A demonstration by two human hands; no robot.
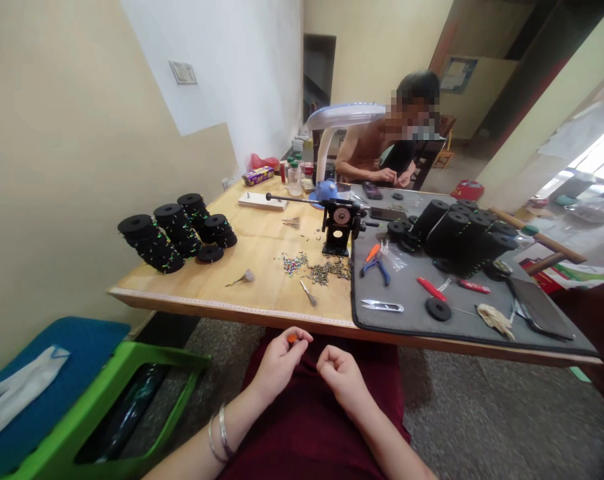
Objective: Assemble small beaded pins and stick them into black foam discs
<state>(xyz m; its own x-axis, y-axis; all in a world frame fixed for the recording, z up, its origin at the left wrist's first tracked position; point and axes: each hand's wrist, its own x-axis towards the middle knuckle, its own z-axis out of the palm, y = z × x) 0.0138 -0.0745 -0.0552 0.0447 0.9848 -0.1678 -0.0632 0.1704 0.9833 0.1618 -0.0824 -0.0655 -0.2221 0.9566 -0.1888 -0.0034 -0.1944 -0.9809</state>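
Note:
My left hand (pixel 277 367) is held over my lap, in front of the table edge, its fingers curled around a small orange piece (pixel 292 339) whose kind I cannot make out. Close beside it on the right, my right hand (pixel 345 377) is closed with thumb and forefinger together; anything in that pinch is hidden or too small to see. Beyond the hands, on the wooden tabletop (pixel 262 280), lie a heap of small colourful beads (pixel 295 265), a pile of small metallic bits (pixel 329 272) and a little brush-like tool (pixel 308 293). A black clamp-like device (pixel 339 227) stands behind them.
Black foam spools stand in stacks at left (pixel 152 243) and right (pixel 452 233). The grey mat (pixel 412 317) carries thread snips (pixel 382 306), blue-handled pliers (pixel 377 270) and a red-handled tool (pixel 431 289). Behind a desk lamp (pixel 327 143) sits another person (pixel 362 150). A green stool (pixel 107 407) is at left.

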